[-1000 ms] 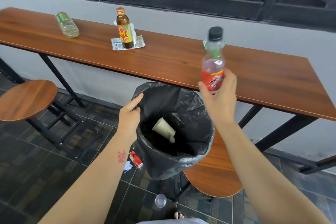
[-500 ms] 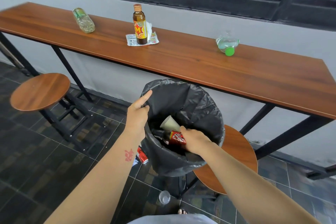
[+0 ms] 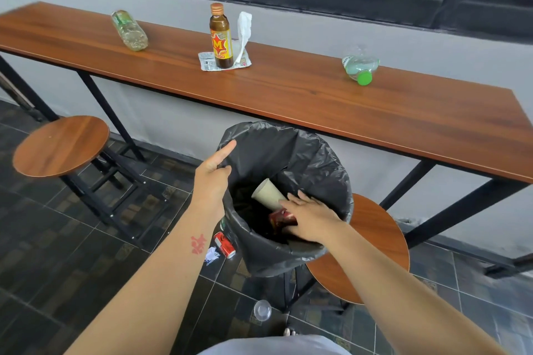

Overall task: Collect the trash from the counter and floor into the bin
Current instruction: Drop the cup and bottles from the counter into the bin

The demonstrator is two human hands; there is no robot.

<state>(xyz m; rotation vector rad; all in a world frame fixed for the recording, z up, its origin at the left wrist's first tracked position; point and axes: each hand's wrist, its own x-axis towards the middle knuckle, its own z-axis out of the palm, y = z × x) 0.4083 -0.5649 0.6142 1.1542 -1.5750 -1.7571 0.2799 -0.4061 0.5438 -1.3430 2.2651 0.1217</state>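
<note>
Red-labelled bottle (image 3: 281, 217) lies inside the bin bag (image 3: 317, 170), just beneath the right hand (image 3: 313, 219), whose fingers are spread straight. Opposite it, the left hand (image 3: 212, 179) grips the bag's rim.

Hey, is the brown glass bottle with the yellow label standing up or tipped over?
Upright. The brown glass bottle stands on its base on a printed wrapper, cap pointing up.
</note>
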